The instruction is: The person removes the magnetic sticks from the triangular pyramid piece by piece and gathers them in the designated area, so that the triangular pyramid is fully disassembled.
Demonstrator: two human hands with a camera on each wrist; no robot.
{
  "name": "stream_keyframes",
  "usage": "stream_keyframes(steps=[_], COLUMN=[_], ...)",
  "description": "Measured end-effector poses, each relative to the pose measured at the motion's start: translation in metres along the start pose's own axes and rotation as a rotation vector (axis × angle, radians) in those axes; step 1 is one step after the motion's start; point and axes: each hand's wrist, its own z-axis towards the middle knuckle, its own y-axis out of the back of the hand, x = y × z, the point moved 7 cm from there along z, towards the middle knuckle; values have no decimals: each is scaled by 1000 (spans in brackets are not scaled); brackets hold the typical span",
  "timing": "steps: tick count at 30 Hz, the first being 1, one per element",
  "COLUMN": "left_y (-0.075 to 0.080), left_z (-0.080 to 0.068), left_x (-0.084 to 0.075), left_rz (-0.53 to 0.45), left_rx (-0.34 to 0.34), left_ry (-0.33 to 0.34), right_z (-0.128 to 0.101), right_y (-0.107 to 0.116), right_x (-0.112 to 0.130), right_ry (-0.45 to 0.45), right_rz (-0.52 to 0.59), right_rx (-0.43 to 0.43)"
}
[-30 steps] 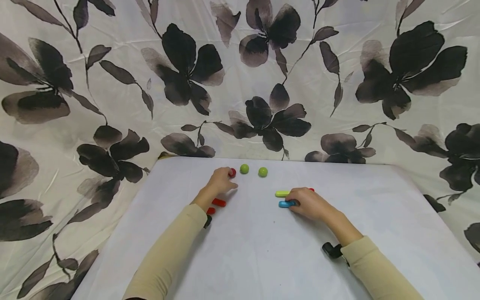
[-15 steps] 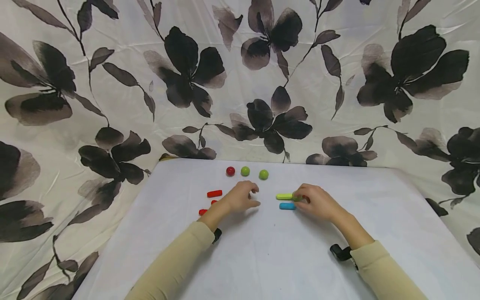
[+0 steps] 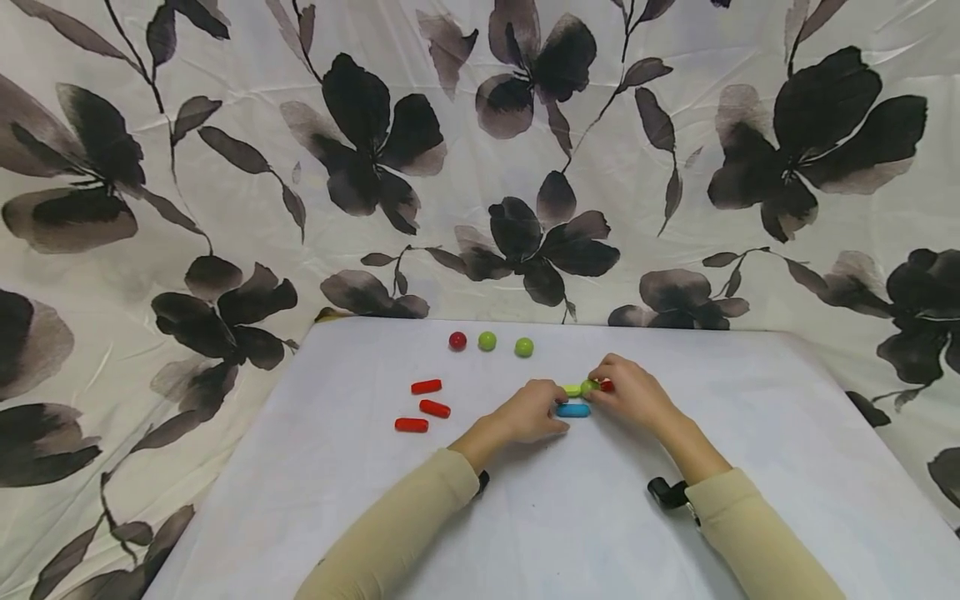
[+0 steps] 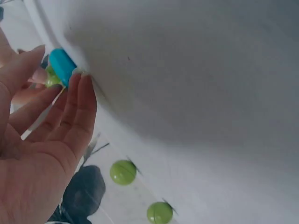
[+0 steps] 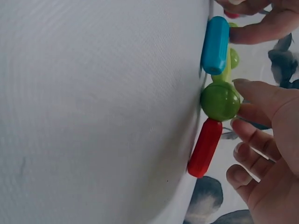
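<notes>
My right hand (image 3: 633, 393) pinches a green ball (image 5: 219, 101) between thumb and fingers. A red stick (image 5: 205, 149) meets the ball on one side, and a yellow-green stick (image 3: 572, 390) meets it on the other, roughly in one line. In front of these lies a blue stick (image 3: 573, 411). My left hand (image 3: 525, 412) reaches in from the left, its fingertips and thumb spread about the left end of the blue stick. In the left wrist view the thumb stands apart from the fingers, with the blue stick (image 4: 63, 66) beyond their tips.
A red ball (image 3: 457, 341) and two green balls (image 3: 487, 341) sit near the table's back edge. Left of the hands lie three loose red sticks (image 3: 426, 387). A white cloth (image 3: 540, 517) covers the table, and a flower-printed cloth (image 3: 465, 183) hangs behind it.
My left hand has moved from the red ball rightward to the blue stick, leaving the red ball behind. My right hand has shifted from the blue stick to the green ball.
</notes>
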Motion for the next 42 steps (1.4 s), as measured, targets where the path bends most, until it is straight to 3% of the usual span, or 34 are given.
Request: stream_keyframes(steps=[10,13,17,24,34,42], left_y=[-9,-9,-7,12,31,46], left_z=[13,10,0,-45,-126,-170], left_x=[-4,-5,-5,6,64,102], left_rz=[30,23,14,-63,-131,-99], left_rx=[-25,-15,-10,-41,-101,-143], left_ry=[78,99,77,38,66,91], right_z=[4,5,5,4,3,5], right_y=[-4,-3,-1,-1,-3,-6], right_x=[-8,-8,-7,-7,-7,-9], right_ry=[-44,-36,-18,-16,-29,-26], right_rz=[49,55,46,14,52,66], right_rx=[2,-3,-25,-57,-59,-50])
